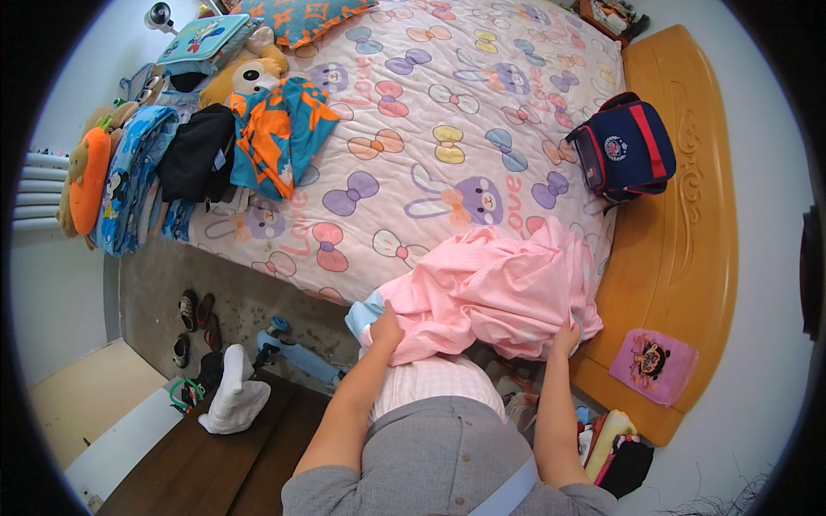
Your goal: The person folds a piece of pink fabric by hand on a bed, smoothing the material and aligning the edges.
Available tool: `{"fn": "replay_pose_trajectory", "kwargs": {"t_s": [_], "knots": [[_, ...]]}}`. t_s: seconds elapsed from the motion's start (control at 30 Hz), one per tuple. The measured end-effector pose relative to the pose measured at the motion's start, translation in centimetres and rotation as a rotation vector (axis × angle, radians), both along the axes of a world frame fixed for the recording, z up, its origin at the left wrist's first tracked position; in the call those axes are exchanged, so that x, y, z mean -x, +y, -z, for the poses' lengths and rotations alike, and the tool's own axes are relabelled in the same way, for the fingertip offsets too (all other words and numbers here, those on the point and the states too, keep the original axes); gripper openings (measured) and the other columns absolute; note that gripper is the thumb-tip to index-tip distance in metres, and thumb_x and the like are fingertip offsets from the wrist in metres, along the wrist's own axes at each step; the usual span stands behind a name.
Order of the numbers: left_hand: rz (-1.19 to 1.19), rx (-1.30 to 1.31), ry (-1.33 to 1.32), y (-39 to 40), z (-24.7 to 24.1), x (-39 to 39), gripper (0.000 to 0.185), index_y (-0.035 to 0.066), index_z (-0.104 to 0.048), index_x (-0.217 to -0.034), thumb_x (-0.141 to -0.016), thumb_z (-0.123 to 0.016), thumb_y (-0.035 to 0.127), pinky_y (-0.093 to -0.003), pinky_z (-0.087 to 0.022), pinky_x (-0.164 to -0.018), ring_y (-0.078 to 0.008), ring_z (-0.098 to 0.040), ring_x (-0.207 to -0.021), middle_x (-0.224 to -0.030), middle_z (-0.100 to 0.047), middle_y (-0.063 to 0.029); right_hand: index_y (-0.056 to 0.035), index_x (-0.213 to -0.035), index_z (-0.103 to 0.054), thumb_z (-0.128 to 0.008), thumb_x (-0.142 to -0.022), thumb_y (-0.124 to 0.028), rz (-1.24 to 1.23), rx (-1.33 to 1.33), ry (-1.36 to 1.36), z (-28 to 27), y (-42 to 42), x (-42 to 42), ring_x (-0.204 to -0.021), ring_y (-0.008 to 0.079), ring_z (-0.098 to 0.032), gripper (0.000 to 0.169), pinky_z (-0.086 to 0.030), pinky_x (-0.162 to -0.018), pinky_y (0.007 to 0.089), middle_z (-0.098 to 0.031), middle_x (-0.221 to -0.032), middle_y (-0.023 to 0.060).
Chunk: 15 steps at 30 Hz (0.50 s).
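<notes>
A large crumpled pink cloth (490, 284) with a fine pattern lies over the near edge of the bed, which has a spread (413, 116) of bows and rabbits. My left hand (387, 330) grips its left part, beside a light blue section (366, 314). At the right end of the same cloth, my right hand (566, 338) is closed on its edge. The folds hide some of my fingertips. Between my hands the cloth hangs in loose folds before my body.
A dark blue backpack (623, 151) rests by the wooden headboard (690, 213). Folded clothes (197, 155), a plush carrot (90, 180) and an orange-and-teal cloth (277, 135) lie at the bed's left end. Shoes (187, 309) and a blue scooter (300, 358) are on the floor; white socks (235, 393) lie on dark wood.
</notes>
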<state>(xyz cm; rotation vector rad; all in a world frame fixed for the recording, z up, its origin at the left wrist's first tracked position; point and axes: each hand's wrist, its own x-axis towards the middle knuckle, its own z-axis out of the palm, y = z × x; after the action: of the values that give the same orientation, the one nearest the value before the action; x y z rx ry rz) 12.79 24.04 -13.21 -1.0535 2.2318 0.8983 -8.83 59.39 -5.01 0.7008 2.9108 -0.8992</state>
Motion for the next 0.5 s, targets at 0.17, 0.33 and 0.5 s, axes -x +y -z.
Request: {"fn": "replay_pose_trajectory", "kwargs": {"t_s": [0.17,0.33,0.5], "knots": [[0.131,-0.149,0.092,-0.4,2.4,-1.5,0.023,0.005,-0.063,-0.091,-0.075,-0.057,0.019,-0.0409,-0.048,-0.067,-0.0315,-0.063,-0.082,-0.088,-0.065,-0.0181,-0.0011,-0.123,-0.044,-0.059,-0.074,-0.009,-0.194,-0.205,0.269,2.0,-1.0,0.8,-0.114,0.0348,-0.043,0.052,-0.033,-0.096,0.0413,-0.047,-0.121,0.0199],[0.1,-0.199,0.213,0.1,-1.6,-0.9,0.017,0.008,-0.065,-0.077,-0.076,-0.052,0.019,-0.039,-0.047,-0.065,-0.029,-0.064,-0.075,-0.079,-0.065,-0.0158,-0.0048,-0.128,-0.039,-0.063,-0.071,-0.009,-0.709,-0.278,0.399,-3.6,-13.2,1.2,-0.124,0.0344,-0.033,0.062,-0.026,-0.102,0.0468,-0.037,-0.131,0.0177],[0.129,-0.15,0.311,-0.1,-3.8,-0.5,0.013,0.008,-0.064,-0.075,-0.074,-0.054,0.015,-0.0391,-0.047,-0.064,-0.0306,-0.063,-0.072,-0.076,-0.064,-0.0154,-0.0078,-0.133,-0.035,-0.071,-0.069,-0.028,-1.114,-0.394,0.011,-2.0,-23.0,1.9,-0.132,0.0291,-0.024,0.077,-0.022,-0.101,0.0542,-0.033,-0.139,0.0105]]}}
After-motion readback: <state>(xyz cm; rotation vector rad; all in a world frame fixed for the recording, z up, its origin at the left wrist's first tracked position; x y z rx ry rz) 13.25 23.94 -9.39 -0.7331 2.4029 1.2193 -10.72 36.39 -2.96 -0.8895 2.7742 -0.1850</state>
